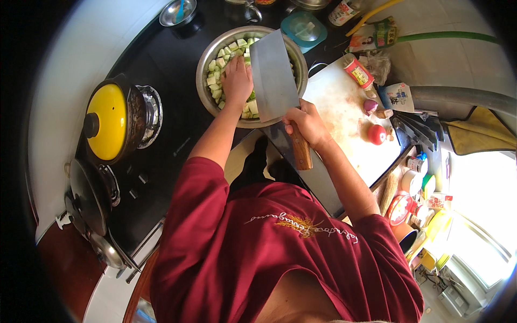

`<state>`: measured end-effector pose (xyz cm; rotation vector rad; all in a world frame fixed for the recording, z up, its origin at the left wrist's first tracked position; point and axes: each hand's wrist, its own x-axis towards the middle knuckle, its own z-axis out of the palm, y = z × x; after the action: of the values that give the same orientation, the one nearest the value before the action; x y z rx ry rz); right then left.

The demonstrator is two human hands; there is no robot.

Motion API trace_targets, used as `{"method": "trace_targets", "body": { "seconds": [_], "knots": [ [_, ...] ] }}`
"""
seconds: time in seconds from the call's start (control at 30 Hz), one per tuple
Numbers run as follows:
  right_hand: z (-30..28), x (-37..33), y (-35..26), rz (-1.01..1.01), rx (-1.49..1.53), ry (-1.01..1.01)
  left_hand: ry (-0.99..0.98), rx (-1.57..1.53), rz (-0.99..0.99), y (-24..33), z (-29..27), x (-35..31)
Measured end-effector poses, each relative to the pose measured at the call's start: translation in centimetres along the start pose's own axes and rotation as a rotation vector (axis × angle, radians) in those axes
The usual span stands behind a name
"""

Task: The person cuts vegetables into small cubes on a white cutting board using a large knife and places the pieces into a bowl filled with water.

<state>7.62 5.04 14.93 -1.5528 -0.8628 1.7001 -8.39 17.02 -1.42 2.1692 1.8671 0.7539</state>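
Observation:
A wide steel bowl [203,75] holds many small cubes of a pale green and white vegetable [216,79]. My left hand [237,81] lies on the cubes inside it, palm down, with its fingers stretched out. My right hand [311,124] is closed around the wooden handle of a cleaver [274,75]. The cleaver's broad blade slants up over the right side of the bowl and hides part of the cubes. To the right of the bowl lies a white cutting board [339,107], stained brown in the middle.
A tomato [377,134], a purple onion piece [370,106] and a red bottle [358,72] are along the board's right edge. At the left, a yellow-lidded pot [110,121] and a dark lidded pan [89,196] stand on the stove. A teal-lidded container [305,31] sits behind the bowl.

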Motion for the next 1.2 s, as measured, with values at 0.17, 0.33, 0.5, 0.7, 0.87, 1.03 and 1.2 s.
{"method": "trace_targets", "body": {
  "seconds": [0.17, 0.33, 0.5, 0.7, 0.87, 1.03, 1.2],
  "knots": [
    [-0.8, 0.3, 0.6, -0.030, -0.052, 0.016, -0.347, 0.118, -0.009, 0.5, -1.0, -0.1],
    [-0.8, 0.0, -0.4, -0.029, -0.062, 0.054, -0.224, -0.300, 0.019, 0.7, -4.1, -0.7],
    [-0.9, 1.3, -0.1, -0.064, -0.092, 0.051, -0.012, -0.488, 0.142, 6.4, -7.0, -4.1],
    [0.7, 0.9, -1.0, -0.044, -0.063, 0.050, -0.025, -0.441, 0.127, 7.7, -4.8, -2.3],
    [0.6, 0.3, -0.2, -0.042, -0.023, -0.029, -0.002, -0.358, -0.061, 0.7, -1.5, 1.5],
    [-0.6, 0.3, 0.6, 0.009, 0.069, -0.031, -0.071, -0.200, -0.120, -0.2, -1.0, 1.2],
    [-1.3, 0.6, 1.1, 0.021, 0.012, -0.043, -0.382, 0.006, -0.097, -1.5, 0.0, 0.7]
  ]
}}
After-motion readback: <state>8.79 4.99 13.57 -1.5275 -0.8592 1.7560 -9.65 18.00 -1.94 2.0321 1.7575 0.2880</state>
